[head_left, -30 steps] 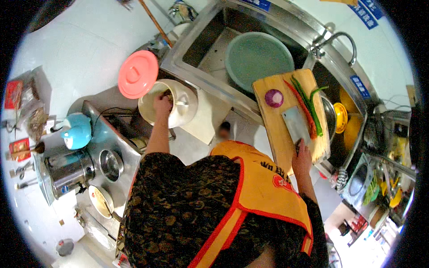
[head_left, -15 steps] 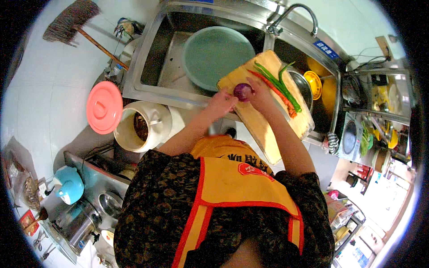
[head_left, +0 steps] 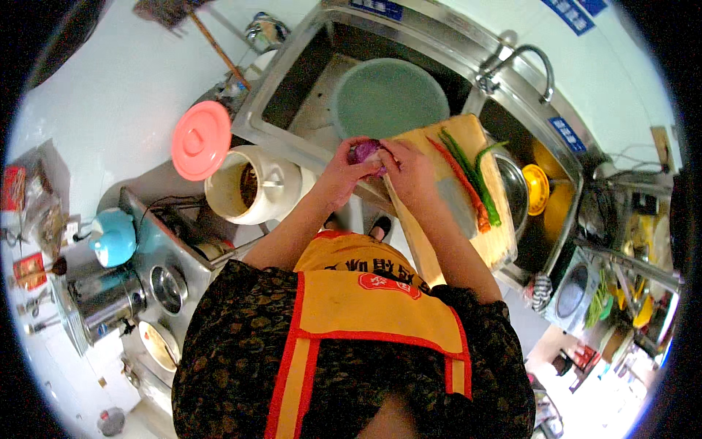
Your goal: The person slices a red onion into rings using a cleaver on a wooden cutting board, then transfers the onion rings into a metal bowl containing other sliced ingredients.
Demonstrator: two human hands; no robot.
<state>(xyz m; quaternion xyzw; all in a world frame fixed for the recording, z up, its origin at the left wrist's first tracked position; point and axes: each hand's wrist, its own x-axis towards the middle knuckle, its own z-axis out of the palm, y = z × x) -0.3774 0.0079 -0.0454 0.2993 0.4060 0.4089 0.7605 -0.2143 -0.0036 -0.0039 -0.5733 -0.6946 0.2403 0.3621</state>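
A red onion (head_left: pixel 363 151) is held up just past the left edge of the wooden cutting board (head_left: pixel 503 252). My left hand (head_left: pixel 342 174) is closed around its left side. The fingers of my right hand (head_left: pixel 409 172) grip the onion's right side, where a paler patch shows. On the board, right of my hands, lie a long red chilli pepper (head_left: pixel 466 183) and green chilli peppers (head_left: pixel 461 157). A flat grey blade (head_left: pixel 459 211) rests beside them, partly hidden by my right forearm.
The board lies across a steel double sink (head_left: pixel 292 143). A green basin (head_left: pixel 391 95) sits in the left bowl, a yellow strainer (head_left: pixel 536 189) in the right bowl. A cream bucket (head_left: pixel 227 194) stands at the left, near a pink lid (head_left: pixel 201 140).
Both hands have moved the onion left, from over the board to past its left edge. My fingers now close more tightly around it. The whole view has shifted and turned.
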